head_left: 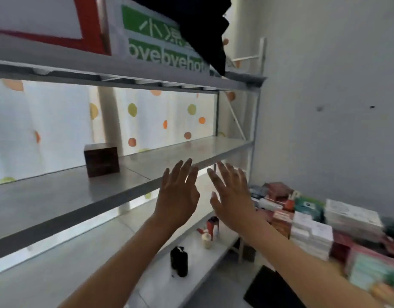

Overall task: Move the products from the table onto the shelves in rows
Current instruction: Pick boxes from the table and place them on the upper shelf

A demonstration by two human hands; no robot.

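Head view, at the shelving unit. Both hands are raised in front of the middle shelf (180, 152) with fingers straight and spread; the left hand (178, 196) and the right hand (232, 196) hold nothing, so each grip stands apart and empty. One dark brown box (101, 161) stands upright on the middle shelf toward its left part, well apart from both hands. The remaining products (314, 225), a heap of cartons and flat packs in white, red and teal, lie stacked on the table at lower right, below and to the right of the right hand; motion blur hides their labels. On the lower shelf (200, 258) stand a small black bottle (179, 261), a pale bottle (206, 240) and a red item (212, 223). The top shelf carries a large green-and-white carton (151, 38).

Judged from their look, the products are light, stiff paperboard cartons with flat faces: easy to hold, but liable to dent at corners and to slide off one another when a stack is disturbed. A sound hold would take one carton, or a short stack, by two opposite side faces, thumb against fingers, lifting from the top of the heap so that neighbours stay put.
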